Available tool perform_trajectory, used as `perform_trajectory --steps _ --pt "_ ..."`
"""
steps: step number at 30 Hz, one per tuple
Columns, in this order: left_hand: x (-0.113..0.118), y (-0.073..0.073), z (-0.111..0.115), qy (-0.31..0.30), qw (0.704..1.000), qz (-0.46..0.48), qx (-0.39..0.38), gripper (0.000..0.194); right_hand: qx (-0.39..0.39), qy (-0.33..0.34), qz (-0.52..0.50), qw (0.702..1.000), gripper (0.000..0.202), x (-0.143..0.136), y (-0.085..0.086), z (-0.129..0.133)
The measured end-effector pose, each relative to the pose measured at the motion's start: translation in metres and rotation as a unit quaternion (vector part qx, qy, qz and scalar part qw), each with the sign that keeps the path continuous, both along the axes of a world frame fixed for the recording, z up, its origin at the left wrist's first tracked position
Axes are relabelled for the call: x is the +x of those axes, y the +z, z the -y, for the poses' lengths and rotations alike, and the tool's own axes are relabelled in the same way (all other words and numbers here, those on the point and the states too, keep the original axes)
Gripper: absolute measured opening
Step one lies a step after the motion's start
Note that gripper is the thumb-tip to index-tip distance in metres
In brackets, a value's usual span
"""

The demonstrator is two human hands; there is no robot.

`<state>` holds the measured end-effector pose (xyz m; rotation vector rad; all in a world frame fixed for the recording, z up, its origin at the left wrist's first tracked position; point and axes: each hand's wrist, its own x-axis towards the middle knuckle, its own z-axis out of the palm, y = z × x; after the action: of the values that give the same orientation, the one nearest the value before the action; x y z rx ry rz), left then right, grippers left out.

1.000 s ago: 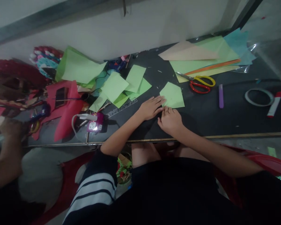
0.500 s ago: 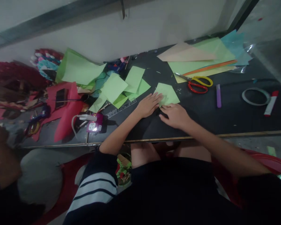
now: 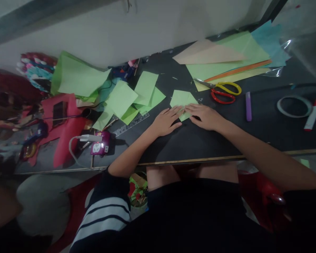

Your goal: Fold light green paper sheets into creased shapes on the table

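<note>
A small sheet of light green paper (image 3: 183, 97) lies on the dark tabletop in front of me, and one corner of it shows below my fingers. My left hand (image 3: 168, 121) rests on its lower left part, fingers stretched out and thumb apart. From the other side my right hand (image 3: 207, 117) lies on its right part, fingers extended and the thumb near the lower corner. The fingertips of both hands almost meet on the paper. What is under the fingers is hidden.
Beyond my right hand lie scissors (image 3: 223, 92), a purple marker (image 3: 249, 107), a tape roll (image 3: 279, 107) and a red-and-white marker (image 3: 313, 116). On the left are green sheets (image 3: 122, 98), a clear ruler (image 3: 133, 124) and a purple plug adapter (image 3: 100, 144). Another person's arm (image 3: 2, 202) is at far left.
The green paper has turned, and its lower corner now shows between my hands. My right hand has moved up along its right side; my left fingers stay on it. The view has shifted slightly.
</note>
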<state>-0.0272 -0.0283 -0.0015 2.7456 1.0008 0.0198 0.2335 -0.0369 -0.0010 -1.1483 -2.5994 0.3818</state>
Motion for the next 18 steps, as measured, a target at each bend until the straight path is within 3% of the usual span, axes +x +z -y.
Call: perform_trajectory --steps 4,8,12,18 --pt "-0.001 -0.003 0.003 0.002 1.0 0.01 0.004 0.094 0.038 -0.013 0.026 0.999 0.056 -0.003 0.005 0.007" --pt "0.0 -0.003 0.006 0.01 1.0 0.013 0.005 0.109 0.067 0.015 0.036 0.997 0.055 -0.004 0.005 0.014" --pt "0.001 0.001 0.007 0.007 1.0 0.026 -0.002 0.103 0.085 0.019 0.04 0.995 0.056 -0.008 0.006 0.02" --pt "0.006 0.009 0.007 0.02 1.0 0.014 0.016 0.078 0.108 0.004 0.075 0.991 0.053 -0.019 0.014 0.026"
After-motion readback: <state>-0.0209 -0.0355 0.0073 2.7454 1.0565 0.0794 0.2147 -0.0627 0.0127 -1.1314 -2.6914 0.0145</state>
